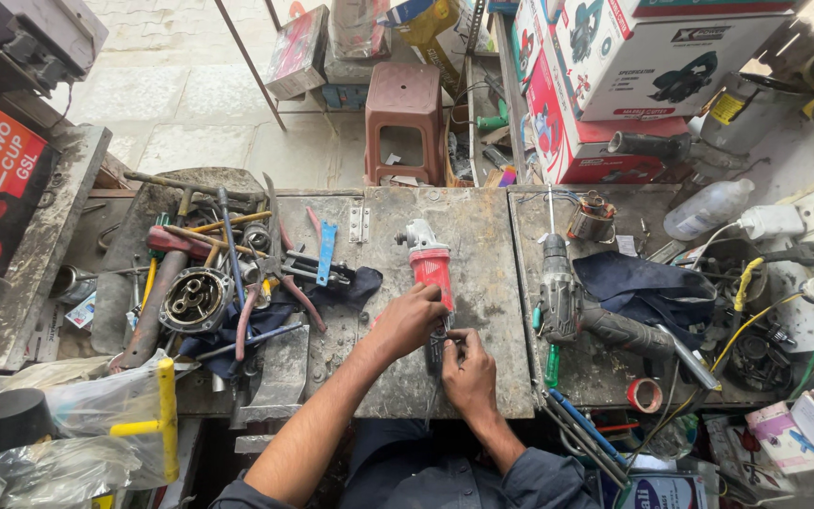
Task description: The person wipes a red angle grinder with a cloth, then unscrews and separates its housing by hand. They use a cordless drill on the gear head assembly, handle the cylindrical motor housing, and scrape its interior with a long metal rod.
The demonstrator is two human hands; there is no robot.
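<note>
Your two hands are working on a red grinder on the bench.

Your right hand [468,372], nearest you, is pinching at the dark tail end of the red angle grinder [431,273], but what its fingers are gripping is too small to tell. Your left hand [412,320] is wrapping around the grinder's red body and pressing it onto the grey metal workbench [482,236], right in the middle. One danger: the grinder is lying on a hard, smooth top, so it could roll or slide if your left hand is loosening. The grey drill [562,297] is sitting near your right wrist, so your arm could bump it.
</note>
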